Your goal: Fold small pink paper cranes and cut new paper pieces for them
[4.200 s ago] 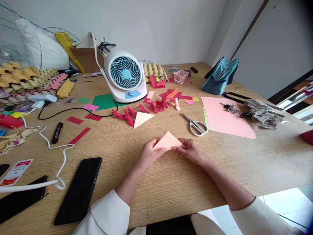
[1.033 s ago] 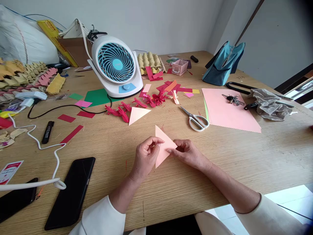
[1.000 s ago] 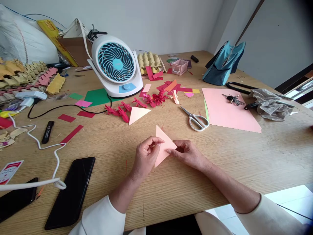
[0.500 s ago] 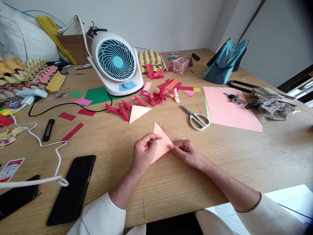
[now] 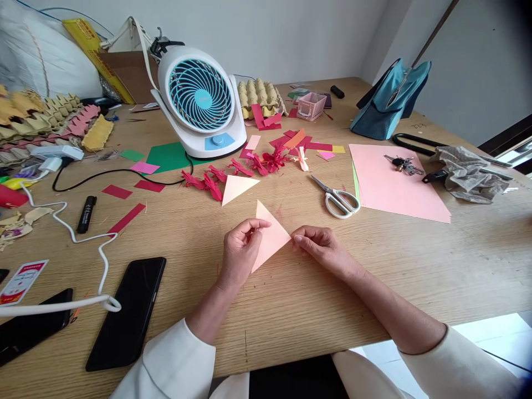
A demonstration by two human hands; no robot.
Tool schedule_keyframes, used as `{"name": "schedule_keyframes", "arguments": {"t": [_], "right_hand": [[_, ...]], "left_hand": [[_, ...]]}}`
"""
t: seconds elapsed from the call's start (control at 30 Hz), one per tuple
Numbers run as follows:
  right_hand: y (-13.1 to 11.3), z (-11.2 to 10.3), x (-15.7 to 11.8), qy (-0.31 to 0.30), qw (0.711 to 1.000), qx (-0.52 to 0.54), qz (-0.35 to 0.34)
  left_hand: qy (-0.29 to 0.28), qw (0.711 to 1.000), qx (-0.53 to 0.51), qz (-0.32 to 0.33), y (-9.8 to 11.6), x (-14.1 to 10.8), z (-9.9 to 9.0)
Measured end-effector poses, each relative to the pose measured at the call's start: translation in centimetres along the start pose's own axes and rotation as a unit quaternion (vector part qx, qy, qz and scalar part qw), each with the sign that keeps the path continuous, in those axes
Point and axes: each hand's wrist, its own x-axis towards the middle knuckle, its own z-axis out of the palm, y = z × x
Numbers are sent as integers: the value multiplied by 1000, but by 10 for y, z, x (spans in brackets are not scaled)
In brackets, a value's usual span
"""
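A smooth, pale-pink paper triangle (image 5: 272, 237) sits near centre above the wood-grained tabletop (image 5: 299, 316), pinched in the left hand (image 5: 241, 249). The right hand (image 5: 323, 249), fingers drawn together, meets its right corner, grip unclear; earlier its thumb overlapped the paper.

I see the paper triangle (image 5: 272, 238) turned: peak faced the far edge of the tabletop (image 5: 316, 316), now the right edge; left hand (image 5: 242, 249) moved onto its long side, right hand (image 5: 323, 248) slid back to just the tip.
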Motion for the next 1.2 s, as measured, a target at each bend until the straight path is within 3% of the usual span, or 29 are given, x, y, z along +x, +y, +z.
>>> {"name": "schedule_keyframes", "arguments": {"t": [0.9, 1.2], "right_hand": [[2, 4, 0, -9, 1000, -6, -6], [3, 5, -2, -27, 999, -44, -14]], "left_hand": [[-51, 999, 5, 8, -2, -3, 2], [-34, 999, -15, 6, -2, -3, -2]]}}
